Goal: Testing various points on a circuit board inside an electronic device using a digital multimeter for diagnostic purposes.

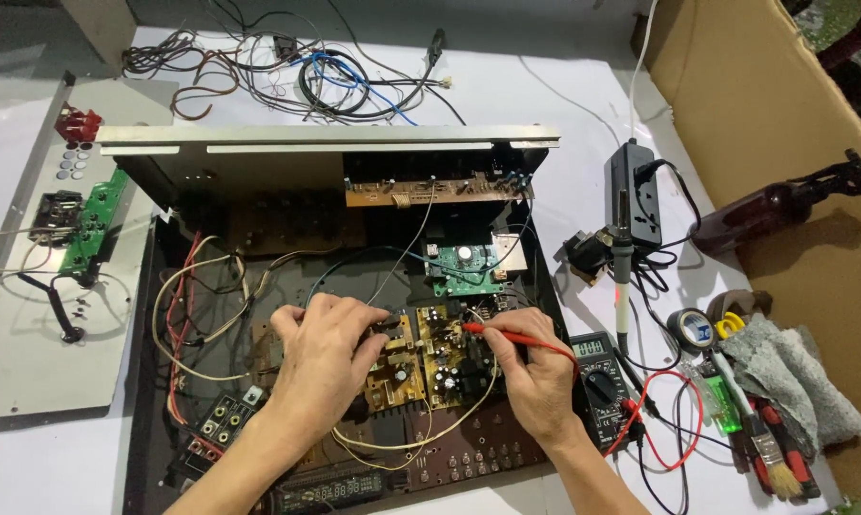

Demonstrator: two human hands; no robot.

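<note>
An opened black chassis (144, 315) of an audio unit fills the centre of the frame, its metal cover panel (326, 138) standing along the upper edge. Low at centre sits a yellow-brown circuit board (421, 358), crowded with capacitors and coils. At lower right of centre lies a digital multimeter (597, 377), red and black leads looped beside it; a soldering iron (621, 257) rests above it, apart from the work. The left hand (321, 362) lies curled over the board's left part, fingers bent onto it; whether it pinches a second probe cannot be told. The right hand (535, 377) is closed in a pen grip on the red test probe (512, 336), tip touching the board's upper middle. Judgement: a sound reading calls for a steady tip on one point only, no bridging of neighbouring joints, fingers kept behind the tip, and the meter display kept in sight.
</note>
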